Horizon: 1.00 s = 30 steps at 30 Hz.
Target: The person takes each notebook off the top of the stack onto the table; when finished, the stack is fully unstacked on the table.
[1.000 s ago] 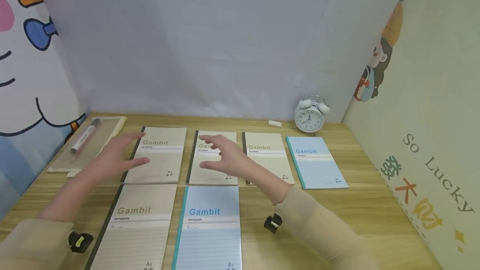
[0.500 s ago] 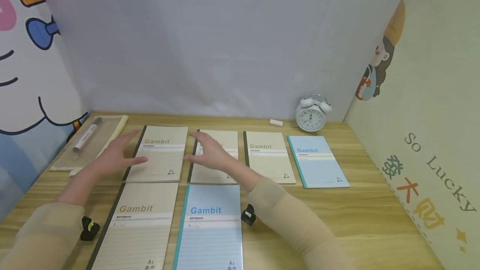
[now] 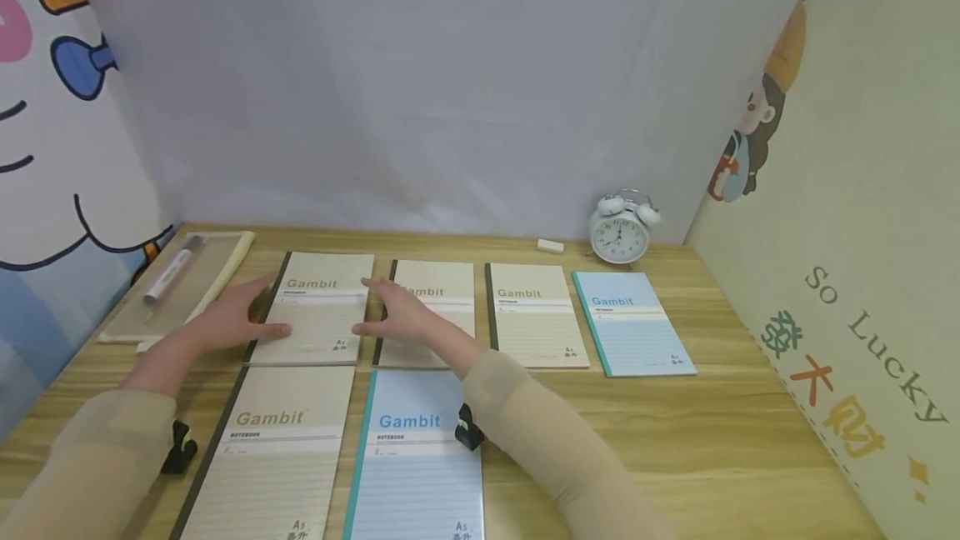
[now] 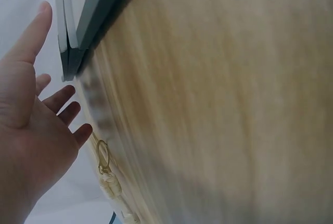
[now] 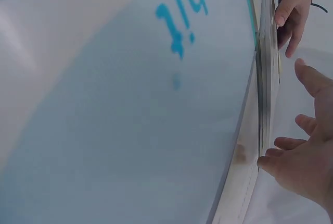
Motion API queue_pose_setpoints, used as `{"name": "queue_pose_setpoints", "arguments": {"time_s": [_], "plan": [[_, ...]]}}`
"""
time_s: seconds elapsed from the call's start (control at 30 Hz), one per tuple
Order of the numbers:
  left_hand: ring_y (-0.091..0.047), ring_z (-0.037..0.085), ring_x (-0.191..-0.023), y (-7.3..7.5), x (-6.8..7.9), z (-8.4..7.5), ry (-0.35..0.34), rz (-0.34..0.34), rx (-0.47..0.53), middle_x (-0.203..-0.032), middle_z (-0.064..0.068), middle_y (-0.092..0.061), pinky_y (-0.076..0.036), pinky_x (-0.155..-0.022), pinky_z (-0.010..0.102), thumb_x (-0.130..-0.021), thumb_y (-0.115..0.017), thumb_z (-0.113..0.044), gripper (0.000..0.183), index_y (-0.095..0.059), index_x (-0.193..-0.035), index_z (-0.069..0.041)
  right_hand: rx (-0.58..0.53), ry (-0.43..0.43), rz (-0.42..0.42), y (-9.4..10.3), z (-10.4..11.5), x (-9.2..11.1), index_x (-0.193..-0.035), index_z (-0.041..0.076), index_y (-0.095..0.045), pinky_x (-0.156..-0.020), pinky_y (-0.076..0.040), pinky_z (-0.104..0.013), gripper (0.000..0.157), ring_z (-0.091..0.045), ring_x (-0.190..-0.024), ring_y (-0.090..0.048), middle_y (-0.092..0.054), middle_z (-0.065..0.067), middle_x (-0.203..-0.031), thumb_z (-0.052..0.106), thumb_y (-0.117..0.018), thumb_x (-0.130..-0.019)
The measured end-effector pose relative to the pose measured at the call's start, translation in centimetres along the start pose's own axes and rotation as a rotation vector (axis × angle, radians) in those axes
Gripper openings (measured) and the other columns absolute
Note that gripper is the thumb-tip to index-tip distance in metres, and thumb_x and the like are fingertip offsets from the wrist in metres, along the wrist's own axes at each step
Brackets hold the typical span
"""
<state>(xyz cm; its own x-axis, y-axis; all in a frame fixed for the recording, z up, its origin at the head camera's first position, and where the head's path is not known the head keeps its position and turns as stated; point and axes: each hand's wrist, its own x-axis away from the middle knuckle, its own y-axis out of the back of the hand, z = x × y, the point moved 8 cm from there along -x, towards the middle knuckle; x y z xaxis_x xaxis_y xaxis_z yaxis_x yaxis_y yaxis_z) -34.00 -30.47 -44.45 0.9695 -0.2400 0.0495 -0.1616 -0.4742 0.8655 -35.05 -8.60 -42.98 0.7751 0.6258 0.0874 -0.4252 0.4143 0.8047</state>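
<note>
The far-left cream notebook (image 3: 324, 313) lay, long axis near-to-far, between left hand (image 3: 222, 322) and right hand (image 3: 407, 315), fingers loosely spread.

The tabletop (image 3: 637, 448) has a smooth wood-grain surface with a soft sheen. The rear-left cream notebook (image 3: 326, 308) has a smooth, near-matt paper cover; the front blue notebook (image 3: 420, 394) has a smooth paper cover, slightly glossy in the right wrist view. The pouch (image 3: 214, 255) is translucent and mesh-like. The alarm clock (image 3: 619, 235) has a smooth casing. The backdrop (image 3: 375, 90) is matt, lightly creased cloth; the sleeves (image 3: 558, 444) are matt cloth.
</note>
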Motion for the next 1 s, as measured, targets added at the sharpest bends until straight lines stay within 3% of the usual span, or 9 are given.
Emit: {"name": "queue_pose_setpoints", "arguments": {"time_s": [0.17, 0.3, 0.6, 0.8, 1.0], "plan": [[-0.024, 0.055, -0.130, -0.1, -0.1, 0.1, -0.008, 0.006, -0.013, -0.141, 0.040, -0.027, -0.023, -0.103, 0.064, -0.079, -0.070, -0.052, 0.106, -0.018, -0.143, 0.014, 0.023, -0.029, 0.022, -0.8, -0.5, -0.3, -0.150, 0.014, -0.026, -0.114, -0.021, -0.034, 0.079, -0.023, -0.142, -0.024, -0.030, -0.006, -0.153, 0.040, -0.066, -0.087], [-0.027, 0.054, -0.129, -0.2, -0.3, 0.2, -0.013, 0.013, -0.006, -0.139, 0.040, -0.030, -0.025, -0.103, 0.063, -0.079, -0.069, -0.053, 0.104, -0.022, -0.141, 0.016, 0.049, -0.023, 0.035, -1.1, -0.5, -0.3, -0.148, 0.011, -0.031, -0.115, -0.018, -0.034, 0.076, -0.026, -0.143, -0.019, -0.033, -0.005, -0.152, 0.039, -0.067, -0.087], [-0.025, 0.054, -0.130, -0.3, -0.3, 0.5, 0.011, 0.035, 0.018, -0.140, 0.039, -0.029, -0.024, -0.103, 0.063, -0.078, -0.070, -0.053, 0.105, -0.023, -0.141, 0.016, 0.148, -0.011, 0.043, -1.9, 0.1, -0.2, -0.146, 0.012, -0.035, -0.116, -0.016, -0.042, 0.072, -0.032, -0.143, -0.018, -0.036, -0.006, -0.150, 0.044, -0.064, -0.088], [-0.028, 0.054, -0.128, -0.3, -0.5, 0.7, 0.003, 0.024, 0.035, -0.138, 0.038, -0.034, -0.025, -0.103, 0.063, -0.077, -0.072, -0.051, 0.101, -0.029, -0.139, 0.015, 0.156, -0.026, 0.038, -2.0, 0.3, -0.2, -0.146, 0.013, -0.035, -0.116, -0.014, -0.043, 0.071, -0.029, -0.143, -0.018, -0.037, -0.006, -0.149, 0.042, -0.064, -0.088], [-0.031, 0.053, -0.127, -0.1, -0.8, 0.5, 0.000, 0.022, 0.066, -0.136, 0.039, -0.036, -0.026, -0.102, 0.062, -0.077, -0.074, -0.047, 0.099, -0.030, -0.138, 0.016, 0.177, -0.032, 0.027, -1.8, 0.6, -0.4, -0.145, 0.015, -0.038, -0.115, -0.020, -0.039, 0.070, -0.022, -0.140, -0.030, -0.041, -0.005, -0.147, 0.041, -0.066, -0.087]]}}
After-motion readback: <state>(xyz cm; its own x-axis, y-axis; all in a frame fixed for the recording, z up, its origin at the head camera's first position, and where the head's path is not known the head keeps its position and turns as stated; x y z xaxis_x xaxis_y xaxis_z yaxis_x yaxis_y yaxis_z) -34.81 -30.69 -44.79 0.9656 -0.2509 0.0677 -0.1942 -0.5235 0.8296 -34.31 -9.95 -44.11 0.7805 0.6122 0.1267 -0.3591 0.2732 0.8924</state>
